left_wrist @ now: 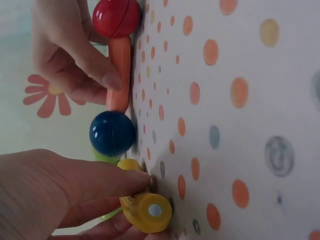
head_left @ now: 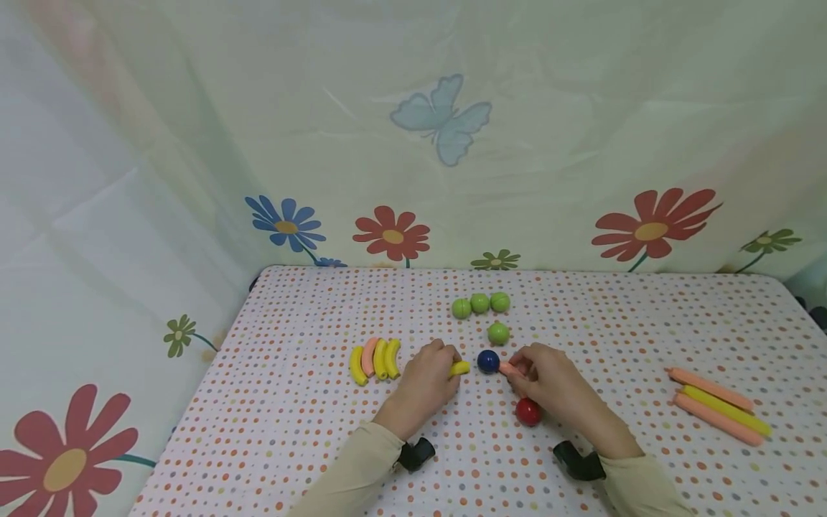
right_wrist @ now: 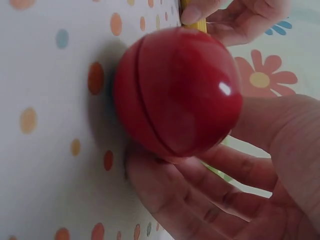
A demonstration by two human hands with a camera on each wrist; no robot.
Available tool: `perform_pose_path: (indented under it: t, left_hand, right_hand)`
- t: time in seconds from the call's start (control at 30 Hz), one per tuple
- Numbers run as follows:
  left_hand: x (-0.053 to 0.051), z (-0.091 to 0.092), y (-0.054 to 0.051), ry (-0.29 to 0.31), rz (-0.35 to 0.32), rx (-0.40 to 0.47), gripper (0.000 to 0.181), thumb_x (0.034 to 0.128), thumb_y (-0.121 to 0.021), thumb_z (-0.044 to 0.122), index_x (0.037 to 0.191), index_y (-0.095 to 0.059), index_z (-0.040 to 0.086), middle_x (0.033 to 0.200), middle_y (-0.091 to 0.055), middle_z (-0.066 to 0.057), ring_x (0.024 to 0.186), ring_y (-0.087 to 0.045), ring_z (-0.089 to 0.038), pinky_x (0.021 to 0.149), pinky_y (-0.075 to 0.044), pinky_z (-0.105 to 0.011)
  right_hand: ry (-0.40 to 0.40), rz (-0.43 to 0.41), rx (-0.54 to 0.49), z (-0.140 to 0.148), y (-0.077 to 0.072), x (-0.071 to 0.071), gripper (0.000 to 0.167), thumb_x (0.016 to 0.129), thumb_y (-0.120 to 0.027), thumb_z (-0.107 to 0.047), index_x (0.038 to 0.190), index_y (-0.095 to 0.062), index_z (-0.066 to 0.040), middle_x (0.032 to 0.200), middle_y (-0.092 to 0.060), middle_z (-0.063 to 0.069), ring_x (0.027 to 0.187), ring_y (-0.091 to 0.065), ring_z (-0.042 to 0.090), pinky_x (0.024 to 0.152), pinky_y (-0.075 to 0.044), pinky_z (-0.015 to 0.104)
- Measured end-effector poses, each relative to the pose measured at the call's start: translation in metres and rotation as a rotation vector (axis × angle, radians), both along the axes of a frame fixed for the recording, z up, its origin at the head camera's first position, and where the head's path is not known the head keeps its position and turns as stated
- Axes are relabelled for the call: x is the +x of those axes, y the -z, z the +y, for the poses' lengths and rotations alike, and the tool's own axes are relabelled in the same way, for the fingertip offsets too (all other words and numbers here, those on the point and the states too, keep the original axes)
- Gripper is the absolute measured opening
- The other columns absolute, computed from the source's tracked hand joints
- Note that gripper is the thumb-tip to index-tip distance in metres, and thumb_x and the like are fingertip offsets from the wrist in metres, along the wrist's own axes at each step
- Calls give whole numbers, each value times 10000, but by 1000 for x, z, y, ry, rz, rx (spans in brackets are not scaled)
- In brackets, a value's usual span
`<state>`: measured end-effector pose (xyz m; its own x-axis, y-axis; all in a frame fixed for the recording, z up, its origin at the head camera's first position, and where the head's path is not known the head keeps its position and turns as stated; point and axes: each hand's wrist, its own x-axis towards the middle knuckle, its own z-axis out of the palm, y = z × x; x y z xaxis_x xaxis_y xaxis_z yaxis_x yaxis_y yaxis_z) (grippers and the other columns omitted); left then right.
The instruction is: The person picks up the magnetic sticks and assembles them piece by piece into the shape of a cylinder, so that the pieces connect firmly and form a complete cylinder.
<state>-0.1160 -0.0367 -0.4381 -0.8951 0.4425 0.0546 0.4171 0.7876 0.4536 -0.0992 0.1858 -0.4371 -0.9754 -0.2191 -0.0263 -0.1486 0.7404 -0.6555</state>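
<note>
My left hand (head_left: 423,380) pinches a short yellow magnetic stick (left_wrist: 147,212), which has a round metal spot on its end. With thumb and fingers, my right hand (head_left: 552,377) grips a pink stick (left_wrist: 119,72). The dark blue ball (head_left: 488,361) touches one end of that stick and the red ball (head_left: 528,411) the other. In the left wrist view the yellow stick's far end lies close to the blue ball; whether they touch I cannot tell. The red ball (right_wrist: 177,92) hides much of the right fingers' hold in the right wrist view.
Left of my hands lie several curved yellow sticks (head_left: 392,358) and a curved pink one (head_left: 369,357). One green ball (head_left: 498,333) sits beyond the blue ball, with a row of green balls (head_left: 479,303) farther back. Long straight pink and yellow sticks (head_left: 726,411) lie at the right.
</note>
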Motion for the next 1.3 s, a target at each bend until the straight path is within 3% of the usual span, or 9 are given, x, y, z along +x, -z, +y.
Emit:
perform_pose_path:
  t: [0.17,0.57,0.9,1.13,1.3]
  left_hand:
    - [-2,7,0,-9,29,-17,160,912,-768,29,1071,-748,14,995,-653,-72,874,-625,-172,713,-552,-270]
    - [-6,9,-3,10,18,-20,174,918,-777,50,1079,-739,-5,984,-660,-94,805,-596,-147,659,-528,-234]
    - [-8,10,-6,20,-48,-18,164,949,-753,72,1097,-739,1,1001,-658,-85,807,-576,-137,666,-518,-236]
    - [-19,15,-19,50,-58,-42,171,997,-702,124,1103,-745,-3,1034,-670,-104,844,-608,-174,684,-521,-264]
    - [-28,25,-24,47,-46,-63,248,1018,-688,169,1203,-702,4,1151,-674,-130,969,-647,-204,758,-560,-288]
  right_hand:
    - [-1,12,-17,0,1,-2,159,947,-773,-123,981,-725,25,812,-617,3,678,-534,127,584,-452,260]
    - [-11,-6,-10,-2,-1,-3,168,921,-782,-74,1038,-708,20,808,-599,4,679,-522,135,573,-435,262]
    - [-24,84,48,-10,-4,-4,191,947,-772,-104,1101,-710,-10,934,-644,54,779,-622,166,648,-520,353]
    - [-4,-19,61,-11,-6,-6,163,961,-764,-104,1071,-730,12,899,-634,31,766,-609,147,657,-518,358]
    - [-2,-55,47,-7,-6,-4,193,967,-757,-109,1099,-725,27,897,-637,32,746,-610,135,655,-519,353]
